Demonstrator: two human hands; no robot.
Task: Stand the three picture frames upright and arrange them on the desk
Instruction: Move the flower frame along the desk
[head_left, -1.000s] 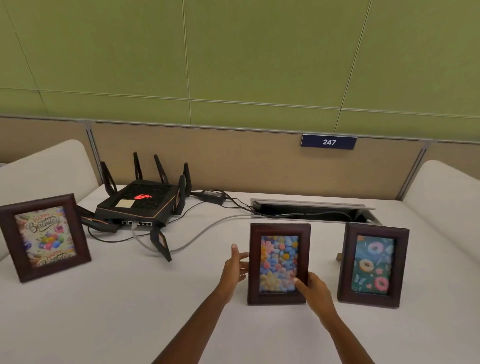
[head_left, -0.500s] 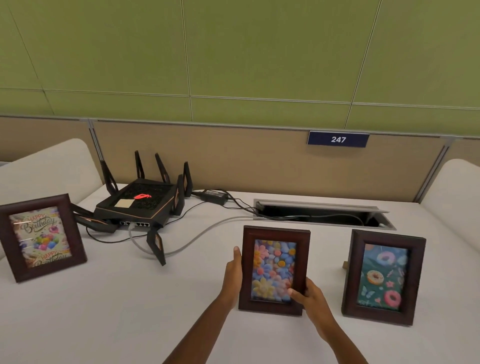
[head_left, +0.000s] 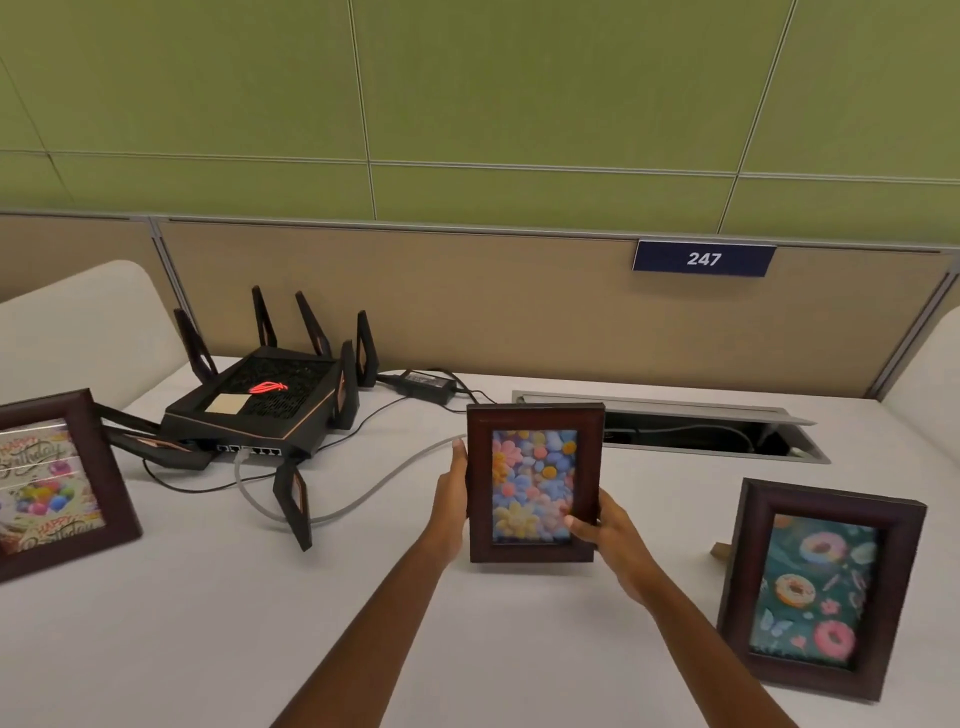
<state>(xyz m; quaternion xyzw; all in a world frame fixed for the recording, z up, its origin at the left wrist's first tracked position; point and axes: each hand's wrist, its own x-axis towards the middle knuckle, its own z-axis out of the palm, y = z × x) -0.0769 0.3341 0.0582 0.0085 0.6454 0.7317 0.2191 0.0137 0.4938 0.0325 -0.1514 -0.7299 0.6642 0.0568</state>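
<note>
Three dark wooden picture frames stand upright on the white desk (head_left: 182, 623). The flower picture frame (head_left: 535, 483) is in the middle, gripped on both sides: my left hand (head_left: 451, 499) holds its left edge and my right hand (head_left: 608, 540) holds its lower right corner, thumb on the glass. The doughnut picture frame (head_left: 818, 587) stands at the right with its back stand visible. The birthday picture frame (head_left: 52, 483) stands at the far left, cut off by the image edge.
A black router (head_left: 260, 405) with several antennas sits at the back left, with a grey cable (head_left: 363, 493) looping toward the flower frame. A power adapter (head_left: 426, 384) and an open cable tray (head_left: 701, 431) lie along the partition.
My left hand has closed onto the flower frame's left edge, and both hands have shifted the frame slightly away from the doughnut frame. The camera has moved closer.
</note>
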